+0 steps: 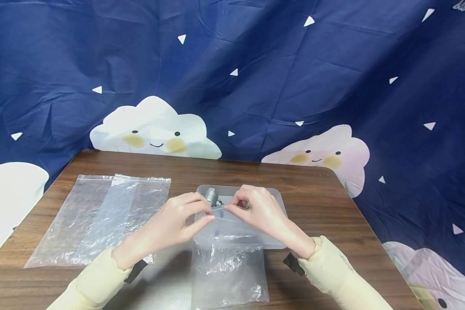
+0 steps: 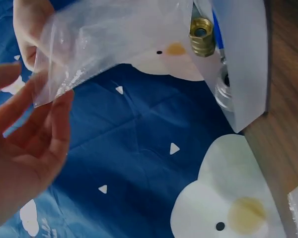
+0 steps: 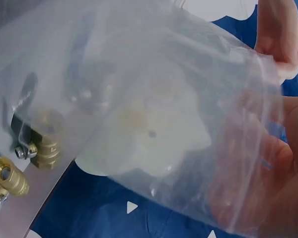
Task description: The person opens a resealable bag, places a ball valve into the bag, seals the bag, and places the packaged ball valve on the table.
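Note:
Both hands are raised over a pale translucent tray, at the mouth of a clear zip bag. My right hand pinches the bag's edge between thumb and bent fingers. At the other end of that edge, my left hand holds a corner with its fingertips. A grey metal cylindrical part sits at the back left inside the tray. Brass fittings show there too, one with a hexagonal end and a threaded one. The hands and the bag's film hide some of the contents.
Flat clear bags overlap on the left of the wooden table. More clear film lies before the tray; I cannot tell whether it belongs to the held bag. A blue cloth with clouds hangs behind.

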A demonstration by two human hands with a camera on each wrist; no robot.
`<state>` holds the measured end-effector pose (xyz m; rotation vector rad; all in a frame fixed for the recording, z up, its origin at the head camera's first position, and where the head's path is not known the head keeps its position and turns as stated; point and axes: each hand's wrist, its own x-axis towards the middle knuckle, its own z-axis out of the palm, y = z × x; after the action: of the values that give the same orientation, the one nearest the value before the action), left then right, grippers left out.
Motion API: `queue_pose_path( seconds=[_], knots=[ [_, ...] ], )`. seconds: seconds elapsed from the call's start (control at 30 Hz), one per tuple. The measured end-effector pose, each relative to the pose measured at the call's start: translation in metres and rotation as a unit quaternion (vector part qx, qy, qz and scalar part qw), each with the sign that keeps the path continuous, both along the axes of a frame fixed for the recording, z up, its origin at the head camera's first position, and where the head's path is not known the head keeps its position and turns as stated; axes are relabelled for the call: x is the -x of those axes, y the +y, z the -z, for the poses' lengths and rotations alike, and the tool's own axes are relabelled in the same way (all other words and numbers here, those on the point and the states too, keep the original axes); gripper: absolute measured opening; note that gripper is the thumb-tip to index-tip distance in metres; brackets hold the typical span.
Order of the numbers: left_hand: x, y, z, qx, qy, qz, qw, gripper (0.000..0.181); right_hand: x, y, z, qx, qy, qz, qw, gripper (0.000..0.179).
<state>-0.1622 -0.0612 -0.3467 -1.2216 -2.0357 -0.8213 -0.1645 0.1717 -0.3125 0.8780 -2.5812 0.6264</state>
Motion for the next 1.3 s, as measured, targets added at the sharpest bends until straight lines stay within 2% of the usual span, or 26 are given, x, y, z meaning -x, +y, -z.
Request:
queue_pose_path(
  seconds=[0.07,0.13,0.3,0.37,0.43,0.57,0.7,0.8,0.93,1.03,1.1,1.2,1.3],
  knots=[
    [-0.001,0.004,-0.002,0.000,-0.026,-0.025,0.9993,0.011,-0.002,-0.001,0.000,-0.003,-0.004,0.002,1.0000,0.018],
    [-0.001,0.008,-0.003,0.013,-0.038,-0.058,0.9975,0.015,-0.004,-0.003,0.001,-0.009,-0.009,0.006,0.9999,0.017],
    [-0.003,0.014,-0.003,0.053,-0.031,-0.132,0.9894,0.013,-0.008,-0.004,0.000,-0.022,-0.027,0.000,0.9994,0.012],
    [-0.003,0.014,-0.003,0.069,-0.031,-0.155,0.9851,0.013,-0.008,-0.001,-0.001,-0.028,-0.038,-0.016,0.9988,0.008],
    [-0.004,0.013,-0.002,0.081,-0.035,-0.169,0.9816,0.014,-0.008,0.002,-0.003,-0.029,-0.056,-0.041,0.9972,0.014],
    [-0.004,0.009,-0.001,0.093,-0.044,-0.185,0.9773,0.017,-0.006,0.011,-0.003,-0.035,-0.050,-0.119,0.9910,0.027],
    [-0.004,0.008,-0.002,0.088,-0.040,-0.203,0.9744,0.015,-0.006,0.018,-0.004,-0.075,-0.014,-0.166,0.9832,0.025],
    [-0.003,0.007,-0.002,0.077,-0.030,-0.215,0.9732,0.015,-0.005,0.021,-0.004,-0.112,-0.019,-0.161,0.9804,0.023],
    [-0.004,0.008,0.000,0.068,0.003,-0.226,0.9719,0.020,-0.004,0.023,-0.005,-0.143,-0.058,-0.141,0.9778,0.017],
    [-0.004,0.009,0.002,0.071,0.026,-0.232,0.9699,0.025,-0.004,0.024,-0.007,-0.159,-0.088,-0.132,0.9745,0.022],
    [-0.004,0.009,0.003,0.075,0.028,-0.231,0.9696,0.028,-0.004,0.025,-0.008,-0.165,-0.098,-0.128,0.9729,0.029],
    [-0.005,0.007,0.004,0.083,0.008,-0.220,0.9720,0.029,-0.004,0.028,-0.009,-0.165,-0.100,-0.127,0.9731,0.039],
    [-0.005,0.004,0.004,0.083,-0.042,-0.198,0.9758,0.026,-0.003,0.031,-0.009,-0.152,-0.105,-0.131,0.9741,0.045]
  ],
)
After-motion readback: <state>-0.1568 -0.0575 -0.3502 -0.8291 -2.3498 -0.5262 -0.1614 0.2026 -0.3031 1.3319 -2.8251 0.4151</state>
